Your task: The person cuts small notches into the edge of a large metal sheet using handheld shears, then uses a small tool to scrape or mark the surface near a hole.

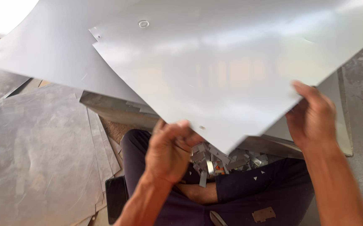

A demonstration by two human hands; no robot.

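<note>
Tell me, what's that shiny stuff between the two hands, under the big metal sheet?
Between the left hand and the right hand, under the corner of the metal sheet, lies a heap of small shiny metal scraps, seen in the head view.

Both hands [171, 152] gripping shiny metal sheet [231, 75]

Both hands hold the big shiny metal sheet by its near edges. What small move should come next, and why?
Probably lower the metal sheet a little: the left hand and right hand grip only its near edges, and it hangs tilted over the lap and the metal scraps.
</note>
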